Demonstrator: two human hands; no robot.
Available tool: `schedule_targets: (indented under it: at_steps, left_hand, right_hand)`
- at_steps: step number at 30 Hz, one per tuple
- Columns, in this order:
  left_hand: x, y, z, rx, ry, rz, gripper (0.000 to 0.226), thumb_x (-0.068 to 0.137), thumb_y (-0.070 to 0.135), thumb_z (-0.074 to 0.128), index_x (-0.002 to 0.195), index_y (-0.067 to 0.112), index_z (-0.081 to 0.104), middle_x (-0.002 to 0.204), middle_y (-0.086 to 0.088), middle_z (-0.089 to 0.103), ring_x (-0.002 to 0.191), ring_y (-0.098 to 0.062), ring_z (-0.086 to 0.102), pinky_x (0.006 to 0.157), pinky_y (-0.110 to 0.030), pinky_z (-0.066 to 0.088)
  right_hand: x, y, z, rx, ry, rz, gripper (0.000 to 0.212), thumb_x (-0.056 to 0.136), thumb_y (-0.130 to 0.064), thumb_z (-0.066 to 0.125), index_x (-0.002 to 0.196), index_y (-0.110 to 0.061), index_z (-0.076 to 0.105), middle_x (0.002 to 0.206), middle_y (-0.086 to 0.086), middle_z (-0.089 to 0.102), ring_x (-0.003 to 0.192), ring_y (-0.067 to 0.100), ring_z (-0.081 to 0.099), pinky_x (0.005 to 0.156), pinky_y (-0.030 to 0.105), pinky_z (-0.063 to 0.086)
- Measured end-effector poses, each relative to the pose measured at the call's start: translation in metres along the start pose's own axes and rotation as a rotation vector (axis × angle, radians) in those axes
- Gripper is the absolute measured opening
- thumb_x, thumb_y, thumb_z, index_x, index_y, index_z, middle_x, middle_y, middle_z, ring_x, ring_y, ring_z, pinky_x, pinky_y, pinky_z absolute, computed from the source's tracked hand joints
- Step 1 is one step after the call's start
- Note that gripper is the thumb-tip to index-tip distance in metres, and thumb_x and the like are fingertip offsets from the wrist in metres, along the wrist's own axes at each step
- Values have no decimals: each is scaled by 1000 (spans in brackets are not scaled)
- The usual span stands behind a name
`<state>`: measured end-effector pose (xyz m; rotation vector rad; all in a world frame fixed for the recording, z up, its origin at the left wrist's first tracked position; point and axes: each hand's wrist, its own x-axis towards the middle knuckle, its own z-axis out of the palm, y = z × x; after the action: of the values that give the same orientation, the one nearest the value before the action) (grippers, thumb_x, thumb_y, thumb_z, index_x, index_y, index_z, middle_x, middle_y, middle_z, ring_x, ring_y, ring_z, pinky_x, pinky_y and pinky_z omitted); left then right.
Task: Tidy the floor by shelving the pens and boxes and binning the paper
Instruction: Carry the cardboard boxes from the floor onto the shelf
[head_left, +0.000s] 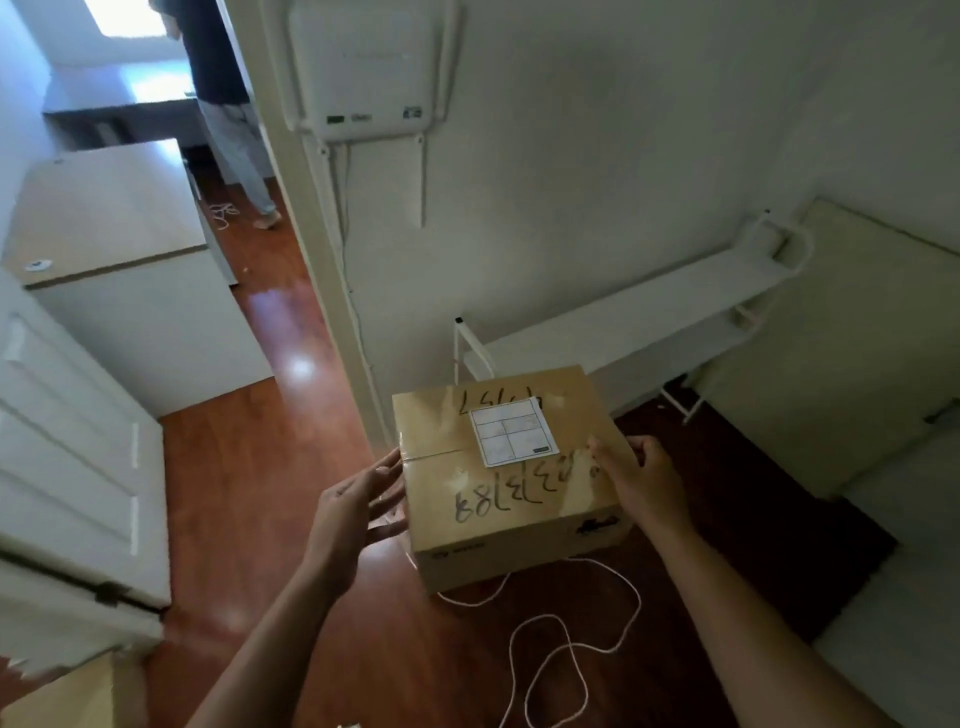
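Note:
A taped brown cardboard box (498, 514) with a white label and black handwriting is held above the wooden floor, between both hands. My left hand (358, 504) presses flat against its left side, fingers spread. My right hand (641, 480) grips its right top edge. Just beyond the box, against the white wall, stands a low white shelf (639, 306) with a bare top board. No pens or paper are visible.
A white cable (561, 629) loops on the floor under the box. A pale board (841, 353) leans at the right. A white cabinet (135, 312) and drawers (72, 467) stand left. A person (228, 114) stands in the far doorway.

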<state>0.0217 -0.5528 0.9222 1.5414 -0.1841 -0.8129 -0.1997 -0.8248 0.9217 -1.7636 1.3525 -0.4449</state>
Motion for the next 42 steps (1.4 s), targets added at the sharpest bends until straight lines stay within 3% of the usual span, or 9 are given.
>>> schedule_targets:
  at_steps: [5,10,13,19,24,30,34,38,42]
  left_hand:
    - [26,10,40,33,-160,-9,34,105,22,56,133,20,76,122,6,82,117,-23,76,84,-43,67]
    - [46,19,80,81,-328,7,34,107,35,56,135,28,73,123,6,81,116,-18,76,82,-35,65]
    - [61,22,101,79,-434,-5,38,108,30,53,144,28,67,131,6,78,121,-19,73,81,-31,66]
    - [101,42,141,76,-525,-17,39,110,26,51,147,25,63,135,4,76,129,-21,69,105,-53,59]
    - [149,61,169,75,-472,-10,39,109,31,56,147,24,62,137,1,74,131,-23,67,105,-53,59]
    - [198,80,193,58,-343,-8,47,108,28,58,154,20,55,148,-2,65,141,-23,57,103,-52,58]
    - [219,98,212,-17,-221,-60,27,109,22,59,135,23,66,138,-3,69,130,-20,63,105,-51,56]
    - [240,105,226,25,-131,-68,28,108,27,59,135,23,67,139,-2,69,130,-19,61,106,-51,55]
    - [258,103,235,58,-27,-106,41,98,35,66,135,19,67,139,-6,67,134,-27,58,106,-53,56]
  right_hand:
    - [5,16,-40,-4,130,66,45,93,-57,70,121,-23,59,103,-5,61,80,6,58,58,28,42]
    - [14,34,-74,-17,235,133,52,93,-58,68,129,-21,59,112,1,62,84,15,59,61,30,43]
    - [21,41,-89,-11,278,185,53,93,-58,68,130,-21,59,113,1,59,87,18,58,64,32,44]
    - [67,40,-110,48,289,199,55,88,-64,69,126,-25,62,115,1,64,90,18,62,64,33,48]
    - [139,22,-114,81,248,143,46,89,-62,70,116,-27,57,110,1,63,89,18,64,78,43,58]
    - [235,-11,-103,89,109,31,45,96,-54,67,127,-23,58,114,-1,61,88,14,61,63,29,45]
    - [294,-34,-91,70,-14,-5,46,97,-48,68,133,-23,57,116,-1,60,91,17,60,65,29,46]
    - [352,-41,-78,8,-178,-48,66,88,-62,69,140,-22,64,130,4,66,104,23,69,87,42,61]
    - [413,-28,-58,10,-318,-21,94,68,-79,69,147,-29,62,144,3,64,116,24,69,100,43,59]
